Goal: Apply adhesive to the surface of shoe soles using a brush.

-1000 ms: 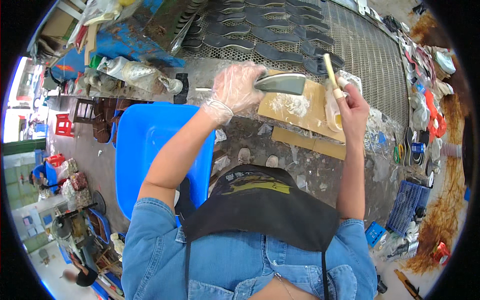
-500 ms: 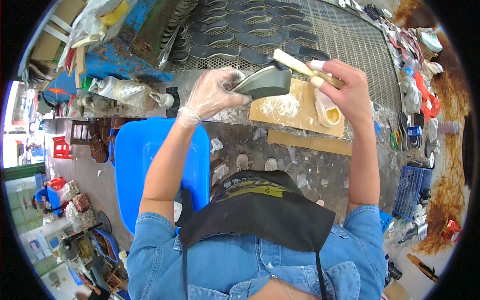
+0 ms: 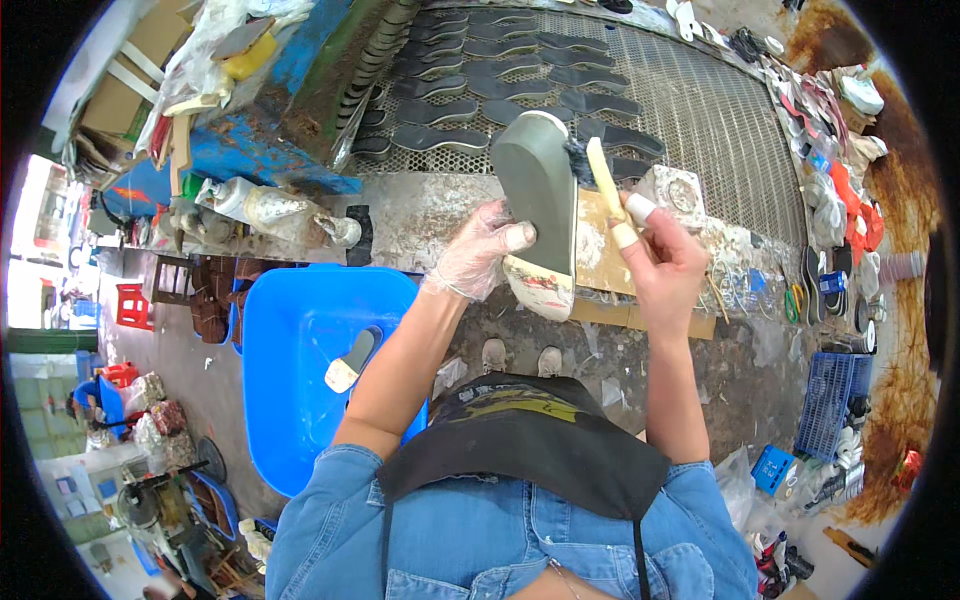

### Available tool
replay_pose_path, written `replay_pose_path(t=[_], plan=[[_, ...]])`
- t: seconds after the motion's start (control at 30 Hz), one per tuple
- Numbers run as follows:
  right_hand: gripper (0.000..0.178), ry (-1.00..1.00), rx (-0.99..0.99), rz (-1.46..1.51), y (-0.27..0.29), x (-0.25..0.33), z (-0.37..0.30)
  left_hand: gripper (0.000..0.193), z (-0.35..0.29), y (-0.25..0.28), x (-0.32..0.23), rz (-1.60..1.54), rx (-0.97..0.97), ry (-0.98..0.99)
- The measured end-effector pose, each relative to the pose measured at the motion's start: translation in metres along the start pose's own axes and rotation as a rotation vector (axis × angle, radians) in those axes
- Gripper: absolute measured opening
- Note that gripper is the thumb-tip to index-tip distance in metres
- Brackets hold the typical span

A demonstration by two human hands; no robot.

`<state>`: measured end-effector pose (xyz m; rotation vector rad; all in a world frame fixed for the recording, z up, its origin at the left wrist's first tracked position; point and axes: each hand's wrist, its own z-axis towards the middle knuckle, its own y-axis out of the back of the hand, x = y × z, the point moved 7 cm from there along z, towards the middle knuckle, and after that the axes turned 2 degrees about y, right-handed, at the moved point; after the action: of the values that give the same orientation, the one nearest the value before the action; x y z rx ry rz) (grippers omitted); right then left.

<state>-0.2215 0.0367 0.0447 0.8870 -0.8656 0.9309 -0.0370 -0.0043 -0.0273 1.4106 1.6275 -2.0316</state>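
Note:
My left hand [image 3: 480, 252], in a thin clear glove, grips a grey shoe sole [image 3: 540, 195] fitted on a pale last and holds it upright, sole side facing me. My right hand [image 3: 662, 262] holds a wooden-handled brush [image 3: 603, 180], with a bandaged thumb and finger along the handle. The dark bristles touch the right edge of the sole near its top. Both hands are raised over a cardboard sheet [image 3: 598, 262] lying on the dirty workbench.
Rows of dark soles [image 3: 480, 80] lie on a metal mesh rack [image 3: 700, 130] behind the bench. A blue plastic bin [image 3: 300, 370] at my left holds one more lasted sole [image 3: 350, 362]. Bottles, tools and scraps crowd both bench ends; a blue crate [image 3: 830, 400] stands at right.
The sole has been lifted and turned from lying flat to standing upright. My right hand has swung the brush from beside the sole onto its upper right edge.

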Motion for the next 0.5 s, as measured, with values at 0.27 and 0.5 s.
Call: replay_pose_path(t=[0.27,0.5], plan=[[0.031,-0.315,0.103,0.023,0.053,-0.072,-0.041,0.056,0.016,0.052,0.044,-0.207,-0.109,0.032],[0.026,-0.444,0.035,-1.055,0.16,-0.205,-0.088,0.037,0.017,0.097,0.044,-0.209,-0.317,0.121]])
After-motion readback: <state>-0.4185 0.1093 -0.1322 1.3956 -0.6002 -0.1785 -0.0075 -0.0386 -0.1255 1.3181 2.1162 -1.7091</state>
